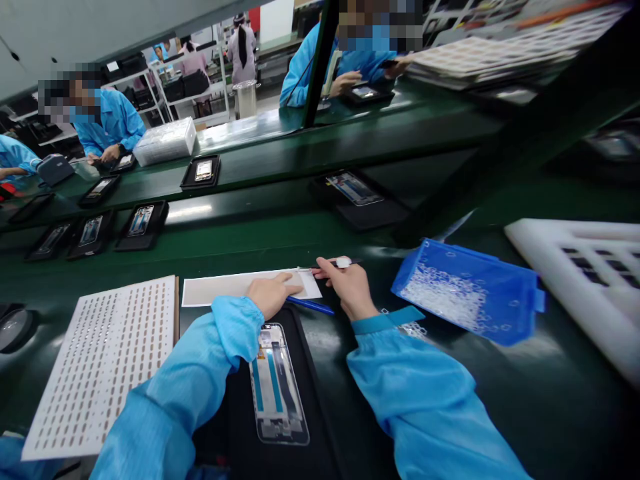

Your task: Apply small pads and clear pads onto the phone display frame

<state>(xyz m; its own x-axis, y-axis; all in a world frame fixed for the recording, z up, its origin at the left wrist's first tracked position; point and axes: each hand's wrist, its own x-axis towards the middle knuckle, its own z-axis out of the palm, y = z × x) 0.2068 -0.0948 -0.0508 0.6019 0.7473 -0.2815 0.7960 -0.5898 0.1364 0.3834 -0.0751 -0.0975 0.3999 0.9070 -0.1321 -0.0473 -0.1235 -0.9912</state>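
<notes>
My left hand (271, 295) rests on a white strip sheet (220, 288), its fingers stretched out over the right part. A blue pen-like tool (313, 306) lies just below those fingers; whether they touch it I cannot tell. At the sheet's right end, my right hand (350, 287) pinches a thin pointed tool (354, 261), tweezer-like and dark, its pale tip at the sheet's edge. Something small and white shows by the fingers. Below my hands, a phone body (279, 390) with two blue strips lies in a black tray (315, 413).
A perforated white sheet (107, 360) lies left. To the right are a blue bin (500, 293) of small clear rings and a white slotted rack (590, 233). A dark post (500, 147) slants across the right. Phone trays (141, 227) stand farther back, with co-workers beyond.
</notes>
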